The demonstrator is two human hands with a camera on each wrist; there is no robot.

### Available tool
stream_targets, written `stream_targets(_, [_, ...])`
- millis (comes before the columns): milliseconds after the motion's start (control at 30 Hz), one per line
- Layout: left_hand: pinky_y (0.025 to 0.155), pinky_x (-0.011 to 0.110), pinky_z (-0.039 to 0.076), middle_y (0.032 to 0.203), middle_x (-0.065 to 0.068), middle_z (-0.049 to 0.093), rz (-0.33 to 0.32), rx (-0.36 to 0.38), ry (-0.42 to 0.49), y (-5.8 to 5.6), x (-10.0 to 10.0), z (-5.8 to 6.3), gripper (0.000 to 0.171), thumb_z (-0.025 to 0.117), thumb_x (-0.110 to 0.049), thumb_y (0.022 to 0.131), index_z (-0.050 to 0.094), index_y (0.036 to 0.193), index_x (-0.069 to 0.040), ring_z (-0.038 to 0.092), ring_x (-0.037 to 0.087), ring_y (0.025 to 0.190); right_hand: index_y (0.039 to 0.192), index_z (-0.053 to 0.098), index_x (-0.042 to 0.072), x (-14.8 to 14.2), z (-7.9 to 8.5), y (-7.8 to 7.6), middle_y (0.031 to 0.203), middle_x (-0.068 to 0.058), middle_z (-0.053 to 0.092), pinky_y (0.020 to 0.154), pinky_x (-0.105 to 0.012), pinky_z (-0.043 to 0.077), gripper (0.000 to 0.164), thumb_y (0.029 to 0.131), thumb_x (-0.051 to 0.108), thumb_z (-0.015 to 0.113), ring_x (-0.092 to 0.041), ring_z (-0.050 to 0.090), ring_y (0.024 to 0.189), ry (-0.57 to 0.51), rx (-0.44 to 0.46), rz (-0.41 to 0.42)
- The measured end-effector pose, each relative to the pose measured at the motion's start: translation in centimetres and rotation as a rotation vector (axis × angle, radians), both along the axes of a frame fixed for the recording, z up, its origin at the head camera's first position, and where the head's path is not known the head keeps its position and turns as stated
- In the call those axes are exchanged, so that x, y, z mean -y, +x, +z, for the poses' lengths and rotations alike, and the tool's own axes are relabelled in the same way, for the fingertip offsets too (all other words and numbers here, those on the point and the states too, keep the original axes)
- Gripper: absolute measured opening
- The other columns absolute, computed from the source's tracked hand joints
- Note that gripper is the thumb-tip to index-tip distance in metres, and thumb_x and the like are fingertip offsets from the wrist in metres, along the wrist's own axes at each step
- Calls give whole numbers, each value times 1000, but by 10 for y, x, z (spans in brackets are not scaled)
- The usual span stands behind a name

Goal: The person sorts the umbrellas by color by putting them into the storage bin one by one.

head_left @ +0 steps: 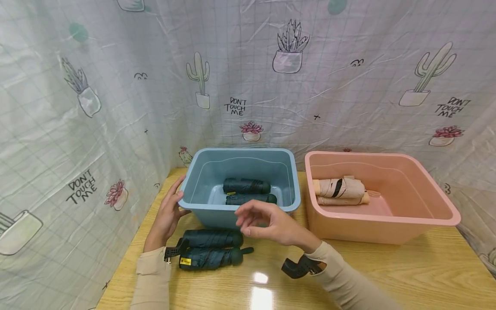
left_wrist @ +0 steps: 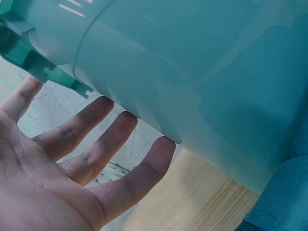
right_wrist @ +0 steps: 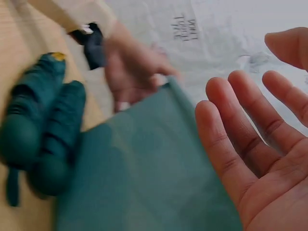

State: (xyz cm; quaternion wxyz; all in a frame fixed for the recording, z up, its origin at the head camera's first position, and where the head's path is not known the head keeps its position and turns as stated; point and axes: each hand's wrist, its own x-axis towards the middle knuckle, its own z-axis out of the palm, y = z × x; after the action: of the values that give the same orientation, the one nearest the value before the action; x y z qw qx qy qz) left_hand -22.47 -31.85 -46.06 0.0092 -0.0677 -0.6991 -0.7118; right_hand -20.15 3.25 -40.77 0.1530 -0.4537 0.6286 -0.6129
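My left hand (head_left: pixel 166 215) is at the left side of a blue plastic bin (head_left: pixel 240 151). In the left wrist view its extended fingers (left_wrist: pixel 156 156) touch the bin wall. Over the bin's front edge hovers my right hand (head_left: pixel 269 221), fingers loosely bent and holding nothing; the right wrist view shows its bare palm (right_wrist: pixel 279 192). Two dark green folded umbrellas (head_left: pixel 244 186) lie inside the blue bin, the nearer one partly hidden by its front rim. Two more dark folded umbrellas (head_left: pixel 211 258) lie side by side on the table in front, one with a yellow tag.
A pink plastic bin (head_left: pixel 387 230) stands to the right of the blue one, with beige folded umbrellas (head_left: pixel 341 189) in its left part. Both stand on a wooden table (head_left: pixel 348 275). A cactus-print curtain (head_left: pixel 248 86) hangs behind and at the left.
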Motion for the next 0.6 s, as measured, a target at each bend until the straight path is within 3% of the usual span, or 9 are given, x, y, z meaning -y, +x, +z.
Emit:
stream_targets(167, [96, 54, 47, 165, 7, 28, 7, 0, -3, 0, 0, 1, 56, 40, -33, 111, 24, 164, -26, 55, 10, 126, 132, 60, 5, 9, -33, 9, 116, -29, 63, 86, -35, 59, 34, 98, 8, 67, -11, 67, 97, 66, 86, 24])
stream_targets(300, [95, 54, 47, 167, 6, 25, 9, 0, 5, -1, 0, 3, 55, 40, -33, 111, 26, 164, -27, 55, 10, 126, 131, 60, 5, 16, -60, 11, 117, -27, 64, 87, -31, 58, 37, 97, 13, 70, -10, 68, 95, 164, 110, -20])
stream_targets(467, [95, 53, 48, 166, 7, 26, 12, 0, 9, 0, -2, 5, 55, 40, -32, 111, 26, 164, -26, 56, 10, 125, 128, 63, 4, 22, -84, 14, 116, -17, 68, 82, -27, 57, 38, 95, 18, 74, -9, 67, 91, 303, 67, -109])
stream_targets(600, [95, 55, 47, 167, 8, 25, 14, 0, 3, 1, -2, 5, 55, 40, -31, 111, 25, 164, -25, 55, 11, 126, 124, 67, 8, 25, -95, 17, 112, -5, 69, 78, -22, 56, 34, 94, 22, 75, -5, 63, 86, 393, -30, -186])
